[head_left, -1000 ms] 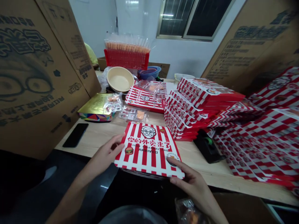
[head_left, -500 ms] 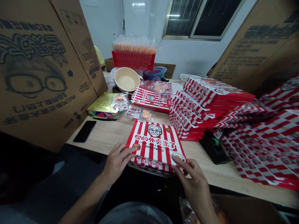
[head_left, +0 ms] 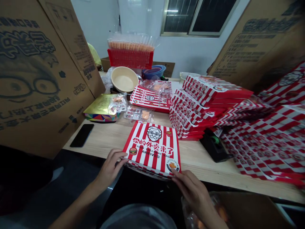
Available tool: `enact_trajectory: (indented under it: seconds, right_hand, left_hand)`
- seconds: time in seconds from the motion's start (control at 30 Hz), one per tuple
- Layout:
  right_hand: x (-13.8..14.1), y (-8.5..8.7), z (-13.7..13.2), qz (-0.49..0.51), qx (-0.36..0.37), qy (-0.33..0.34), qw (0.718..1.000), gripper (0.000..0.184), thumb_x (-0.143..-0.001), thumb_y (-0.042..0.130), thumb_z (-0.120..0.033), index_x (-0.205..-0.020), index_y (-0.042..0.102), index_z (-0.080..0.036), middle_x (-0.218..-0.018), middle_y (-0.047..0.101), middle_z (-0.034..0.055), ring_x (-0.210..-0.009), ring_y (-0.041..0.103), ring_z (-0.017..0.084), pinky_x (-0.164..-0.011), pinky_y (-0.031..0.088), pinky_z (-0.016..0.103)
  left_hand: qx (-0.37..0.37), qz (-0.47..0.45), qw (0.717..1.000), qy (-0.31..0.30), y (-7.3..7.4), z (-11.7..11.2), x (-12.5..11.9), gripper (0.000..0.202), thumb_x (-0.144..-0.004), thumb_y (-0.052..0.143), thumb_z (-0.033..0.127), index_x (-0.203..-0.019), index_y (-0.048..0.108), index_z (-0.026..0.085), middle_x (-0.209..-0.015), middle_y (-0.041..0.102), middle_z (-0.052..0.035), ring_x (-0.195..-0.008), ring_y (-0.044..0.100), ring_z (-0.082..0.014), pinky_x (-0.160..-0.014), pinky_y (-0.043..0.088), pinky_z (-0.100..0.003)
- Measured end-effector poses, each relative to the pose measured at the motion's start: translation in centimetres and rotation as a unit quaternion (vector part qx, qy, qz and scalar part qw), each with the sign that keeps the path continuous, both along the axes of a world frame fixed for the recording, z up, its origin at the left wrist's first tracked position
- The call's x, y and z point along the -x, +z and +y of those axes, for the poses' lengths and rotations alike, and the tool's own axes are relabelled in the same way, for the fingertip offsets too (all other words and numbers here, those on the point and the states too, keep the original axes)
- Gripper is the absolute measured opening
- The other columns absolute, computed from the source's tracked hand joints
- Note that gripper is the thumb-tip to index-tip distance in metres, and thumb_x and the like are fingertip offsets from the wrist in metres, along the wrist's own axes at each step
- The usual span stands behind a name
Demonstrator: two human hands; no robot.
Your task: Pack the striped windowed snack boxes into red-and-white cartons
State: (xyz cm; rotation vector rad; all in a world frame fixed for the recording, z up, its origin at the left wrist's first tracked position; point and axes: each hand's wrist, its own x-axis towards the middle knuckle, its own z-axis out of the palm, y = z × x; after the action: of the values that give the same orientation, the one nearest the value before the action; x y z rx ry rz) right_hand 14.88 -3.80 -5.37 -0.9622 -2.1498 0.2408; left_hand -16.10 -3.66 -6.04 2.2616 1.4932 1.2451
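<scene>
- We had our left hand [head_left: 110, 168] at the near left edge of a red-and-white striped takeaway box [head_left: 152, 148], its fingers [head_left: 119, 156] spread apart and resting against that edge, not closed around it.
- Our right hand [head_left: 190, 187] was at the box's near right corner, its fingers [head_left: 181, 178] held close together; we could not tell whether they were pinching the card.
- The box lay flat on the near edge of a light wooden table [head_left: 100, 136], between our 2 hands (its printed old man with glasses faced us).
- Just beyond it lay a clear packet [head_left: 138, 114] of small orange-filled sachets, near a gold box [head_left: 100, 106].
- A black phone [head_left: 82, 135] lay to the left of the box, and a black tape dispenser [head_left: 213, 148] stood to its right.
- Stacks of matching boxes [head_left: 190, 108] rose just beyond the dispenser, with a larger spread of them [head_left: 269, 143] at the far right.
- Farther along the table were a beige basin [head_left: 124, 79], a blue bowl [head_left: 152, 71] and a red basket [head_left: 130, 58].
- Large cardboard sheets [head_left: 43, 82] stood upright on the left.
</scene>
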Motion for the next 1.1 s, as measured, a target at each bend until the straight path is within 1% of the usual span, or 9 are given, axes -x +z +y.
enact_trajectory:
  seconds: [0.1, 0.17, 0.3, 0.43, 0.63, 0.77, 0.9, 1.0, 1.1]
  right_hand:
    - [-0.4, -1.1, -0.3, -0.046, -0.025, 0.003, 0.999, 0.038, -0.087, 0.053, -0.023, -0.124, 0.051, -0.022, -0.082, 0.061, 0.0051, -0.069, 0.059, 0.013, -0.059, 0.051, 0.021]
    - [-0.5, -1.7, -0.3, -0.070, -0.074, -0.031, 0.994, 0.033, -0.086, 0.053, -0.019, -0.118, 0.056, -0.024, -0.081, 0.059, 0.0049, -0.069, 0.058, 0.013, -0.058, 0.050, 0.022]
    - [-0.3, -2.1, 0.2, -0.079, -0.175, -0.110, 0.975, 0.024, -0.080, 0.059, -0.015, -0.101, 0.063, -0.025, -0.104, 0.056, 0.0110, -0.094, 0.057, 0.024, -0.075, 0.049, 0.038]
    - [-1.1, -2.3, 1.3, -0.096, -0.158, -0.063, 0.981, 0.031, -0.082, 0.054, -0.008, -0.111, 0.055, -0.018, -0.114, 0.057, 0.0143, -0.109, 0.054, 0.024, -0.093, 0.043, 0.044]
    - [-0.9, -2.4, 2.4, -0.150, -0.172, -0.061, 0.972, 0.033, -0.086, 0.052, -0.017, -0.119, 0.051, -0.020, -0.115, 0.063, 0.0089, -0.117, 0.051, 0.020, -0.106, 0.029, 0.044]
    - [1.8, -2.5, 2.2, -0.135, -0.154, -0.033, 0.978, 0.035, -0.087, 0.049, -0.013, -0.121, 0.051, -0.020, -0.118, 0.061, 0.0079, -0.118, 0.050, 0.019, -0.106, 0.030, 0.041]
    - [3.4, -2.8, 1.9, -0.068, -0.151, -0.031, 0.986, 0.028, -0.086, 0.050, -0.010, -0.112, 0.056, -0.018, -0.111, 0.065, 0.0080, -0.115, 0.053, 0.018, -0.102, 0.034, 0.040]
    - [3.5, -3.0, 1.8, -0.040, -0.158, -0.032, 0.986, 0.026, -0.085, 0.050, -0.008, -0.108, 0.058, -0.017, -0.105, 0.068, 0.0080, -0.113, 0.054, 0.018, -0.101, 0.034, 0.040]
    - [3.5, -3.1, 1.8, -0.032, -0.158, -0.029, 0.986, 0.028, -0.085, 0.050, -0.006, -0.110, 0.058, -0.016, -0.105, 0.068, 0.0088, -0.113, 0.054, 0.019, -0.100, 0.035, 0.040]
  left_hand:
    - [0.008, -0.008, 0.999, -0.036, 0.4, 0.2, 0.6, 0.014, -0.087, 0.050, 0.017, -0.100, 0.055, 0.020, -0.091, 0.058, -0.0025, -0.087, 0.057, -0.0137, -0.075, 0.050, -0.025]
    - [0.014, -0.016, 0.998, -0.059, 0.8, 0.4, 0.8, 0.012, -0.087, 0.050, 0.017, -0.097, 0.057, 0.021, -0.089, 0.058, -0.0022, -0.085, 0.057, -0.0135, -0.072, 0.050, -0.025]
    - [0.009, -0.029, 0.996, -0.082, 0.9, 0.8, 0.6, 0.011, -0.086, 0.051, 0.015, -0.093, 0.059, 0.020, -0.084, 0.056, -0.0020, -0.079, 0.057, -0.0122, -0.067, 0.050, -0.023]
    - [-0.011, -0.032, 0.996, -0.085, 0.2, 0.8, -0.3, 0.015, -0.086, 0.052, 0.017, -0.100, 0.059, 0.020, -0.086, 0.056, -0.0028, -0.082, 0.058, -0.0125, -0.070, 0.051, -0.024]
    - [-0.046, -0.001, 0.995, -0.093, -0.8, 0.4, -1.2, 0.030, -0.087, 0.048, 0.012, -0.115, 0.055, 0.023, -0.095, 0.053, -0.0042, -0.089, 0.054, -0.0119, -0.072, 0.050, -0.022]
    - [-0.034, -0.015, 0.995, -0.095, -1.3, 0.4, -1.3, 0.031, -0.086, 0.049, 0.009, -0.115, 0.054, 0.022, -0.095, 0.053, -0.0045, -0.089, 0.053, -0.0127, -0.074, 0.050, -0.024]
    - [-0.039, 0.008, 0.994, -0.100, -1.7, 0.1, -1.2, 0.027, -0.086, 0.052, 0.013, -0.112, 0.055, 0.021, -0.093, 0.052, -0.0044, -0.087, 0.053, -0.0131, -0.072, 0.050, -0.024]
    - [-0.083, 0.035, 0.994, -0.060, -2.0, -0.1, -1.4, 0.021, -0.085, 0.052, 0.012, -0.103, 0.059, 0.020, -0.092, 0.050, -0.0044, -0.086, 0.051, -0.0137, -0.071, 0.049, -0.025]
    - [-0.155, 0.071, 0.985, -0.004, -2.1, 0.0, -2.3, 0.015, -0.082, 0.056, 0.009, -0.093, 0.060, 0.018, -0.096, 0.054, -0.0057, -0.093, 0.051, -0.0170, -0.084, 0.046, -0.035]
